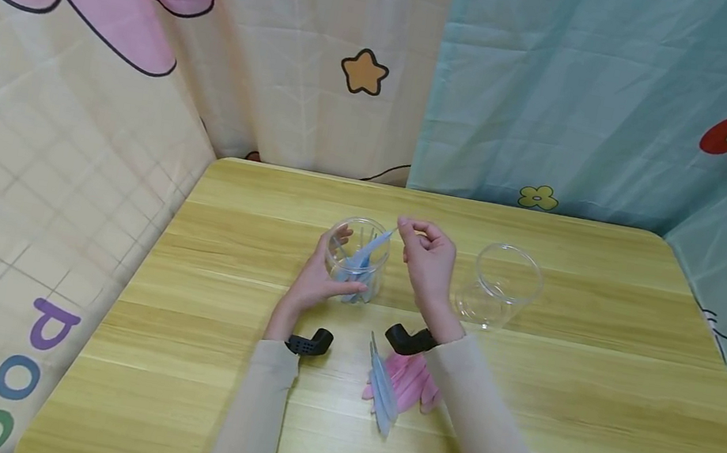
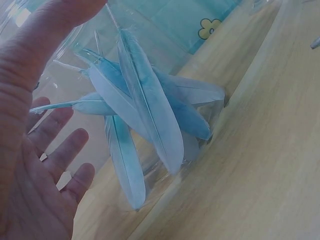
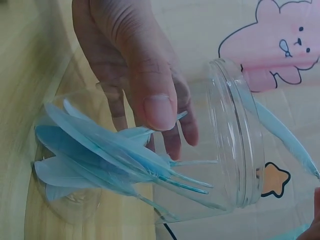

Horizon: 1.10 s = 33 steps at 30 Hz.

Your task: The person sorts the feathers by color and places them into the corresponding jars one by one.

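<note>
My left hand (image 1: 320, 277) holds a clear plastic jar (image 3: 240, 145) round its side, thumb in front and fingers behind. The jar stands upright on the table, with several light blue feathers (image 3: 100, 145) leaning in it, quills up. At the jar's mouth, my right hand (image 1: 427, 265) pinches one more blue feather (image 1: 370, 248) by its quill tip between thumb and forefinger. That feather slants down over the rim, its vane end inside the jar. In the right wrist view only the edge of the pinching fingers shows, at the lower right.
A second clear jar (image 1: 499, 297) stands to the right of my right hand. Nearer me on the wooden table (image 1: 163, 385) lie blue feathers (image 1: 384, 394) beside a pile of pink feathers (image 1: 411, 383), partly behind my right sleeve. Printed curtains (image 1: 313, 10) hang around the table.
</note>
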Each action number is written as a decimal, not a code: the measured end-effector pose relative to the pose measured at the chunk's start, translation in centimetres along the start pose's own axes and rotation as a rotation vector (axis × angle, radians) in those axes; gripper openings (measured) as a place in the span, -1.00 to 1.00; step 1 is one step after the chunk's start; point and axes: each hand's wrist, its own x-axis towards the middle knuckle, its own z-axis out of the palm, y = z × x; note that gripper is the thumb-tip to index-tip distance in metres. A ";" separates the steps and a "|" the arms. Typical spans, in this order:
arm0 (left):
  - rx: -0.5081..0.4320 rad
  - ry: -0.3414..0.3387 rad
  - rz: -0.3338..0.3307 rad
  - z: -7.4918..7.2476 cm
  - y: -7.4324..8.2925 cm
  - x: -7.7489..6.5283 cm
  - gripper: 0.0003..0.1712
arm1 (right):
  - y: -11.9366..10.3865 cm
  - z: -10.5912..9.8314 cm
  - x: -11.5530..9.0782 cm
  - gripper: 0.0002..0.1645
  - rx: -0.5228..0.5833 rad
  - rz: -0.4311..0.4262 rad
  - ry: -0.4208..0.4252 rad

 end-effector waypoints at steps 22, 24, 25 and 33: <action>0.013 0.031 0.012 0.2 -2.1 0.4 0.24 | 4.1 -3.7 0.5 -0.48 -0.249 0.256 -0.209; 0.006 0.030 0.014 0.2 -2.0 0.4 0.25 | 4.2 -4.3 0.3 -0.50 -0.348 0.272 -0.296; 0.002 0.029 0.014 0.2 -2.0 0.4 0.25 | 4.3 -4.6 0.2 -0.53 -0.406 0.279 -0.361; 0.013 0.034 -0.006 0.2 -2.0 0.5 0.24 | 5.2 -5.4 -1.8 -0.70 -0.730 0.303 -0.892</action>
